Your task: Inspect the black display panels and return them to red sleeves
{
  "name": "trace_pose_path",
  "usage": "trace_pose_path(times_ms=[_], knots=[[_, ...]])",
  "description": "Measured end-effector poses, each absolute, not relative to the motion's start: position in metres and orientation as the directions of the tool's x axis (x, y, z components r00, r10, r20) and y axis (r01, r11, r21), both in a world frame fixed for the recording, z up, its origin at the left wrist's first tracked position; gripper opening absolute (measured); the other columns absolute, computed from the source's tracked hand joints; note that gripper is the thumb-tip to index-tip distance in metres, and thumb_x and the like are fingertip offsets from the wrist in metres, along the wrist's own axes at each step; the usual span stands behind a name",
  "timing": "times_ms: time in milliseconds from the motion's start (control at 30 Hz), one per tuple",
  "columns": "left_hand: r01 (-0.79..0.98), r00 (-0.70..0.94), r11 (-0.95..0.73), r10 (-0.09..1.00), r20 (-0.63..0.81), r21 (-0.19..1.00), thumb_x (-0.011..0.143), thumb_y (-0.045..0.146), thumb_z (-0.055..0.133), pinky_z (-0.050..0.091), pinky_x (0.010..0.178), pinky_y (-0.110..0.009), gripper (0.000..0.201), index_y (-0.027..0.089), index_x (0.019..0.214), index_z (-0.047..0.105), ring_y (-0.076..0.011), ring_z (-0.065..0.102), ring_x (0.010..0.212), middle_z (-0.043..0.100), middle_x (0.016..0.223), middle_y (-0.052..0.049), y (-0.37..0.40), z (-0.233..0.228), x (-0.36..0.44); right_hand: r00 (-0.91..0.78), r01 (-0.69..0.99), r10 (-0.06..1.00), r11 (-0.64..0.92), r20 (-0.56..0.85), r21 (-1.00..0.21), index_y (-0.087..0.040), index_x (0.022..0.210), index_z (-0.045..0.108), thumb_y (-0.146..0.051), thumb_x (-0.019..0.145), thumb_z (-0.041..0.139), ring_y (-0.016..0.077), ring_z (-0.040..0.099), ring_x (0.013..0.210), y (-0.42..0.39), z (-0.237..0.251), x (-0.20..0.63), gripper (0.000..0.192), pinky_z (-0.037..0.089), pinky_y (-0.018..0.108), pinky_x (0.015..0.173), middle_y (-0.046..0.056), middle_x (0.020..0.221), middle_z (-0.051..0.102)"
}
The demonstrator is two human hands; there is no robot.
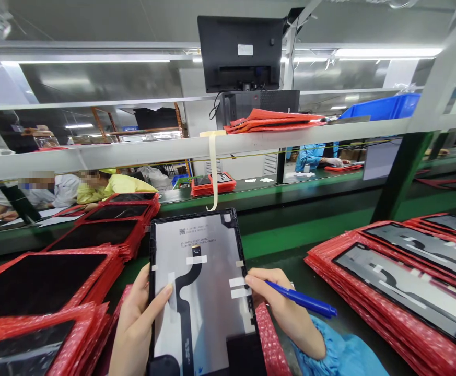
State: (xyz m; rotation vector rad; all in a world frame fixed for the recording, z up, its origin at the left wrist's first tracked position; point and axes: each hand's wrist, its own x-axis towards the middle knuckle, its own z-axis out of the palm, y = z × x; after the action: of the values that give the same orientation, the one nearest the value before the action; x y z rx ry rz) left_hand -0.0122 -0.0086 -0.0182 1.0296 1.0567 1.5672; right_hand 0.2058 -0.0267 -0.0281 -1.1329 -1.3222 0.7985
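A tablet screen panel [215,292], silver back toward me, stands tilted up in front of me. A black ribbon cable [184,313] and several pale tape strips run over its back. My left hand [137,318] grips its left edge, thumb pressed on the back beside the cable. On the right edge, my right hand [278,297] pinches the frame with thumb and fingers. That same hand also carries a blue marker pen [306,300], which points out to the right. Red bubble wrap [269,339] lies partly hidden beneath the panel.
Stacks of screens on red bubble bags [106,261] line the left; another stack [388,292] lies right. A white shelf rail [153,149] crosses ahead, with a tape strip [213,172] hanging from it. A monitor [241,55] stands above. Co-workers sit across the bench.
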Motion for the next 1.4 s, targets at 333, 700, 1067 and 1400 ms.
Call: trace_pose_path(times_ms=[333,700,1067,1400], knots=[[-0.123,-0.198,-0.243,0.956,0.216,0.962,0.068,0.04,0.077,0.05,0.092,-0.028,0.066,0.019,0.126,0.053,-0.0261,0.063,0.111,0.07,0.118,-0.007,-0.012,-0.018,-0.008,0.021,0.468,0.939,0.295,0.344,-0.833,-0.022,0.055,0.025,-0.045,0.088,0.047,0.0104,0.023,0.052,-0.02,-0.028,0.203,0.046,0.018,0.027,0.049,-0.007,0.055,0.023],[-0.042,-0.162,-0.243,0.959,0.233,0.969,0.075,0.047,0.069,0.041,0.104,-0.038,0.064,0.019,0.129,0.046,-0.0265,0.058,0.118,0.065,0.126,-0.01,-0.007,-0.024,-0.015,0.052,0.273,0.946,0.295,0.32,-0.916,-0.021,0.061,0.047,-0.058,0.088,0.046,0.0125,0.044,0.052,-0.01,-0.035,0.207,0.046,0.037,0.024,0.052,-0.004,0.056,0.043],[0.601,-0.055,-0.616,0.603,0.796,0.509,0.091,0.025,0.052,0.053,0.059,-0.016,0.018,0.018,0.104,0.063,-0.0128,0.071,0.065,0.076,0.079,-0.002,-0.001,-0.037,-0.018,0.013,-0.391,0.98,0.186,0.196,-0.902,-0.022,0.104,0.068,-0.05,0.085,0.062,0.0246,0.073,0.091,-0.019,-0.029,0.208,0.034,0.057,0.032,0.074,0.01,0.097,0.078],[0.383,0.673,-0.914,0.179,0.718,-0.131,0.083,0.002,0.053,0.04,0.106,-0.04,0.063,0.024,0.141,0.04,-0.0253,0.052,0.124,0.065,0.125,-0.008,-0.001,-0.028,-0.018,-0.373,-0.614,0.921,-0.154,0.112,-0.774,-0.019,0.097,0.072,-0.067,0.069,0.067,0.0325,0.065,0.108,-0.021,-0.033,0.2,0.056,0.05,0.048,0.091,0.012,0.106,0.075]])
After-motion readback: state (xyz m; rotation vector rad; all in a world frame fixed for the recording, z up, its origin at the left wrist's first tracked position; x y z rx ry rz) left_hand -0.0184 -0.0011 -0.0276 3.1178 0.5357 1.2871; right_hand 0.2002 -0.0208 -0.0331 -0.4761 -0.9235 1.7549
